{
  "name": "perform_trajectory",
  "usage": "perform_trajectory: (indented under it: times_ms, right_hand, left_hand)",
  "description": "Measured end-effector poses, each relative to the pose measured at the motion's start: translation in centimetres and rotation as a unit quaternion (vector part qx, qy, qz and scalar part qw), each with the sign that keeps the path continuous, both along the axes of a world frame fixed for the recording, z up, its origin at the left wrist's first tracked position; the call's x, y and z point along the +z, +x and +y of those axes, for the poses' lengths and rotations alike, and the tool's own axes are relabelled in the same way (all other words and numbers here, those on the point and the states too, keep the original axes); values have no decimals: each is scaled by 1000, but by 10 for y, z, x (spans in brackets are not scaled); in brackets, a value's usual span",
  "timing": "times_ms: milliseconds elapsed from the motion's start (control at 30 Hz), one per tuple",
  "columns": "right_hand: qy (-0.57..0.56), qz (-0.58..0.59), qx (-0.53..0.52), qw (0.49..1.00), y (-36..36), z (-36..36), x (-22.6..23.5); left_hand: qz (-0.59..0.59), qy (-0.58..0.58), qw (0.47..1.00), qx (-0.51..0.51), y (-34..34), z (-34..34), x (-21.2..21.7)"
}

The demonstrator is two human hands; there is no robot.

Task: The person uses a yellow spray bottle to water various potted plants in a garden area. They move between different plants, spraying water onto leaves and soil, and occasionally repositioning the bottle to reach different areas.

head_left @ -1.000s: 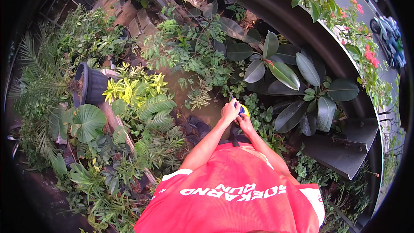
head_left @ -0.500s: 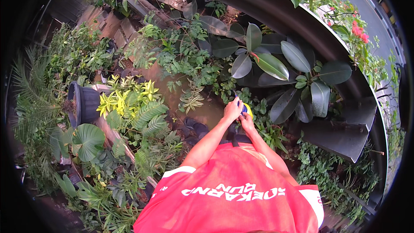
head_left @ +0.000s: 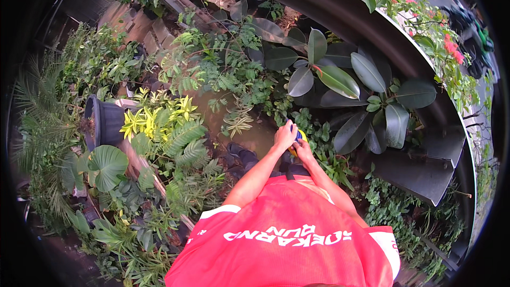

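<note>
Both my hands are together in front of my body, above the muddy ground. My left hand (head_left: 286, 135) is closed, and a bit of blue sticks out past its fingers. Close beside it, my right hand (head_left: 303, 150) is closed against a small yellow-and-blue object (head_left: 302, 136). My hands hide most of this object, so its kind does not show. Just beyond my hands grow low green leaves (head_left: 317, 133). A rubber plant (head_left: 340, 82) with large dark leaves stands to their right.
Yellow-leaved plants (head_left: 159, 119) and a black pot (head_left: 104, 123) lying tilted are at the left. A dark curved metal barrier (head_left: 382, 37) rims the far right, with pink flowers (head_left: 451, 48) beyond. Dark metal sheets (head_left: 417, 172) jut out at the right.
My hands stay nearly in place, with the right one a little lower and more of the object uncovered. Dark vehicles have come into view on the road at the top right.
</note>
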State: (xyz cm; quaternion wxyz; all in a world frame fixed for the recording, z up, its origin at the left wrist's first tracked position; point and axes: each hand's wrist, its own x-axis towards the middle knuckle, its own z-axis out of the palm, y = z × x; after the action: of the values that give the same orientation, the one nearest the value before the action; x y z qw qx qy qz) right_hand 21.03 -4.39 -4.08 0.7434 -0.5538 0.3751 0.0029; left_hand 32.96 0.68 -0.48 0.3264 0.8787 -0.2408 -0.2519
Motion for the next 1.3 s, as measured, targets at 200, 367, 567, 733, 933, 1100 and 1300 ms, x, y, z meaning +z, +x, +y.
perform_trajectory:
  times_ms: [200,367,567,733,933,1100,1300]
  right_hand:
    - [-14,-51,-14,998,19,-6,-12]
    - [-20,-26,14,999,22,-8,-36]
    - [-12,59,31,998,14,-4,8]
    - [-2,18,23,1000,13,-2,14]
    - [-30,-54,16,998,16,2,-8]
    - [-70,-15,79,994,11,0,-24]
    - [11,54,30,998,3,6,11]
  left_hand:
    - [-40,-45,998,19,14,-6,23]
    - [-2,-14,1000,22,17,-2,23]
    - [17,24,1000,12,13,8,0]
    - [-9,-12,1000,26,9,9,5]
    - [-30,-54,996,62,7,13,19]
    - [-15,-30,998,61,3,20,12]
    - [1,-17,998,60,-4,25,-3]
